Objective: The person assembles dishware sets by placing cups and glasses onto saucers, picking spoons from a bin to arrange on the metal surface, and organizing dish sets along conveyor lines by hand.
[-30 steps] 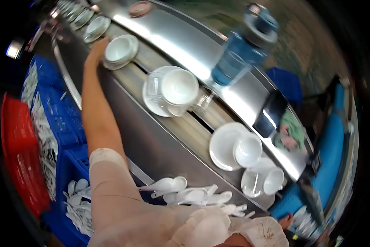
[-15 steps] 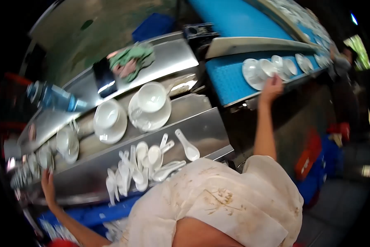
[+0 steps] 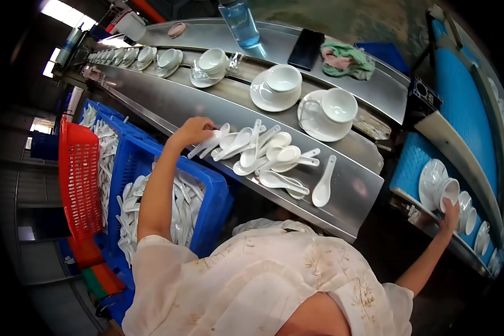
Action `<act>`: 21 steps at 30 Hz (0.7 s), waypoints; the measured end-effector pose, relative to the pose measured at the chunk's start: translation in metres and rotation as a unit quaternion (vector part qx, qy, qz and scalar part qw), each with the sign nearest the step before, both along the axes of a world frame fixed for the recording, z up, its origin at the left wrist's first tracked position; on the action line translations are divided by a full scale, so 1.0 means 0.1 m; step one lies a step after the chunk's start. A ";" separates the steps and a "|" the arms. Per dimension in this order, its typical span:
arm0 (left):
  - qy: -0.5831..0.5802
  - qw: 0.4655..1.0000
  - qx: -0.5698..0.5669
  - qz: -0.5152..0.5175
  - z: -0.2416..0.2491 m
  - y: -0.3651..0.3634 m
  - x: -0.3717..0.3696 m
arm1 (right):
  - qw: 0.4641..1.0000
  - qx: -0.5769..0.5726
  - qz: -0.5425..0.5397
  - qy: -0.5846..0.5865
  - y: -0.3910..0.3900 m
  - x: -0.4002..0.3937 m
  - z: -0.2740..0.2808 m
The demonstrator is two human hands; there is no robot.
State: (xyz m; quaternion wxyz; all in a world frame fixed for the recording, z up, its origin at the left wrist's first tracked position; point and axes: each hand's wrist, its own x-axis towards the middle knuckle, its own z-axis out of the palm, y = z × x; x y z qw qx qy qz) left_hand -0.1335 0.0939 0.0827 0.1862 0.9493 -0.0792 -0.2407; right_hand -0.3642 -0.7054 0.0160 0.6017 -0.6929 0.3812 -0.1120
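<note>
My left hand (image 3: 194, 132) is closed, fingers curled, at the left end of a pile of white spoons (image 3: 246, 147) on the steel ledge. Its fingertips are by the spoon ends; whatever they grip is hidden. At the right, my right hand (image 3: 449, 215) has its fingers on a white bowl (image 3: 447, 191), which is tilted beside a white saucer (image 3: 431, 178) on the blue conveyor belt (image 3: 407, 173). One spoon (image 3: 323, 182) lies apart from the pile. Behind the spoons, bowls sit on saucers in a row, the nearest being a bowl (image 3: 340, 105) on its saucer (image 3: 319, 126).
Blue crates (image 3: 214, 187) full of white spoons stand at the left, with a red basket (image 3: 79, 173) beside them. On the rear steel shelf are a water bottle (image 3: 240, 25), a black phone-like slab (image 3: 306, 49) and a green-pink cloth (image 3: 347, 60). More bowls stand further along the belt.
The view has swung left, bringing the crates in. My left hand has moved from beside the row of bowls to the spoon pile. My right hand stays at the dishes on the belt.
</note>
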 end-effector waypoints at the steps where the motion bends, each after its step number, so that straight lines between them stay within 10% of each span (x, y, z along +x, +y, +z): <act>1: 0.018 0.999 -0.004 0.037 0.01 -0.05 -0.03 | 1.000 0.005 -0.011 -0.012 -0.03 -0.05 -0.09; 11: -0.209 0.973 -0.074 0.063 -0.15 -0.30 0.46 | 0.971 0.197 -0.019 -0.132 1.11 0.50 0.25; 21: -0.360 0.913 0.185 0.055 -0.95 -0.79 1.82 | 0.989 0.140 -0.024 -0.037 2.89 0.20 0.55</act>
